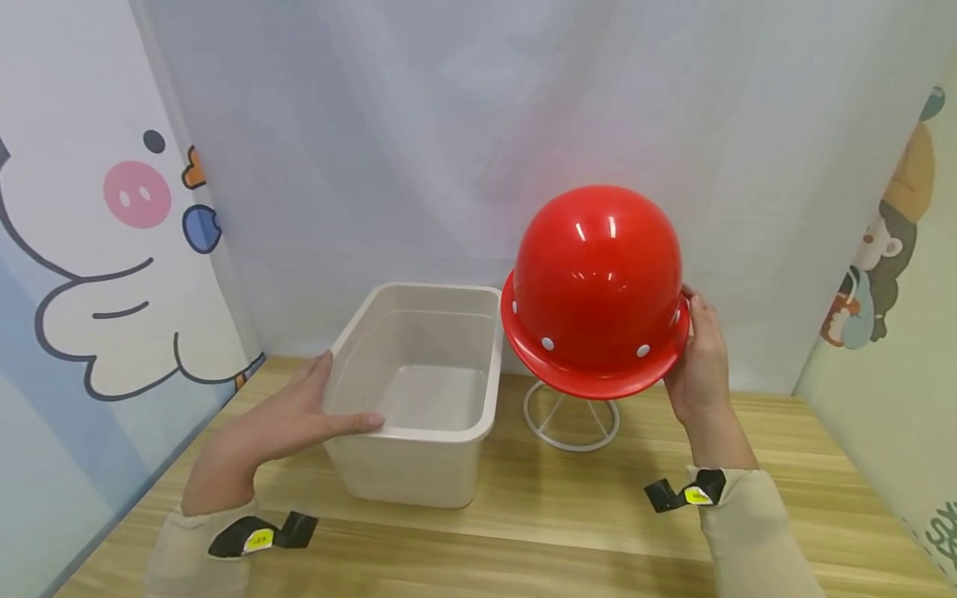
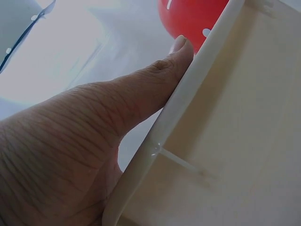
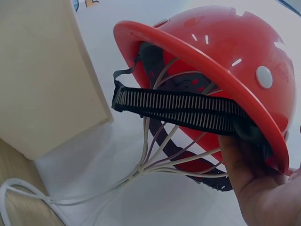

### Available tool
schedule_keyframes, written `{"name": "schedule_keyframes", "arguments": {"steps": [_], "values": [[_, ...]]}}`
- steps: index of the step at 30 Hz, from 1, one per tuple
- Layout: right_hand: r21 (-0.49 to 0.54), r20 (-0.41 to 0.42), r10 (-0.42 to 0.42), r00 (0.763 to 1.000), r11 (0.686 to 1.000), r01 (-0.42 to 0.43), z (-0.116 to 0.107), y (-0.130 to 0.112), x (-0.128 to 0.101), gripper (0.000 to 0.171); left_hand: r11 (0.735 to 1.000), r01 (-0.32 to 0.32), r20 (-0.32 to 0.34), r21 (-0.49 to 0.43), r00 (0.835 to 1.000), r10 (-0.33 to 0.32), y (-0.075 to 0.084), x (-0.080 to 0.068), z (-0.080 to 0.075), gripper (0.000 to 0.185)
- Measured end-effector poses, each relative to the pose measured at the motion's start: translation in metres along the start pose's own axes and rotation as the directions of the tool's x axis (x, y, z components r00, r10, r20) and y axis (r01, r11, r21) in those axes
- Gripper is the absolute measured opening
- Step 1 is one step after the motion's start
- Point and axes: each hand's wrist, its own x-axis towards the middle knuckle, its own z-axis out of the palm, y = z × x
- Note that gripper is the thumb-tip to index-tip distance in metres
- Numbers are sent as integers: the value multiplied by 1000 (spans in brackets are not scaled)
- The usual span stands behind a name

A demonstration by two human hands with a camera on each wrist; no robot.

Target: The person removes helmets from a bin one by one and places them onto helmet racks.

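Observation:
A red hard hat [image 1: 598, 282] is poised above a white wire stand [image 1: 571, 447], whose wires run up inside it in the right wrist view. My right hand [image 1: 701, 365] grips its right brim, with a finger under the shell. Beneath the hat shows a black ribbed headband [image 3: 181, 108]. I cannot tell whether the stand bears its weight. To the left stands a cream plastic bin [image 1: 407, 473] with nothing in it. My left hand [image 1: 295, 411] rests at its front left corner, thumb stretched along the rim; its other fingers are partly hidden.
Both the bin and the stand are on a wooden tabletop [image 1: 561, 531]. A pale curtain [image 1: 359, 166] hangs behind them. Printed side panels, with a pig-nosed cartoon [image 1: 138, 195] on the left, border the work area.

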Motion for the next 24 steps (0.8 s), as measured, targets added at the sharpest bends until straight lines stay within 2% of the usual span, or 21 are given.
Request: {"name": "schedule_keyframes", "arguments": {"steps": [7,10,12,13,15,17,18,20,22,23,24], "values": [[-70,-6,37,999,997,-37,-3,-1,-5,45,1000,12,2,0,1000,-12,-1,1,0,107],[-149,-25,56,998,987,-59,-6,-4,-10,51,1000,-2,1,6,1000,2,-1,3,1,107],[-255,-49,74,996,963,-85,-9,-7,-14,58,1000,-4,-2,18,1000,4,-2,4,2,107],[-323,-59,87,994,941,-102,-11,-8,-16,60,1000,-4,-2,21,1000,4,-2,4,2,107],[-481,-66,105,992,868,-123,-14,-12,-20,63,1000,2,2,23,1000,-2,-1,4,2,107],[-646,-54,99,994,755,-110,-15,-15,-25,62,999,28,10,44,1000,-28,-1,2,1,108],[-714,-36,84,996,695,-84,-16,-16,-28,60,998,37,14,57,999,-38,-1,1,1,109],[-803,20,25,999,597,1,-17,-16,-34,56,994,61,26,86,998,-63,1,0,-1,111],[-851,90,-52,995,515,104,-17,-16,-41,55,992,71,28,107,997,-74,2,-1,-2,111],[-861,129,-92,987,483,157,-17,-15,-44,55,990,74,27,117,997,-77,2,-2,-3,111],[-862,162,-122,979,465,201,-17,-15,-47,55,990,70,23,123,997,-73,3,-2,-3,110]]}}
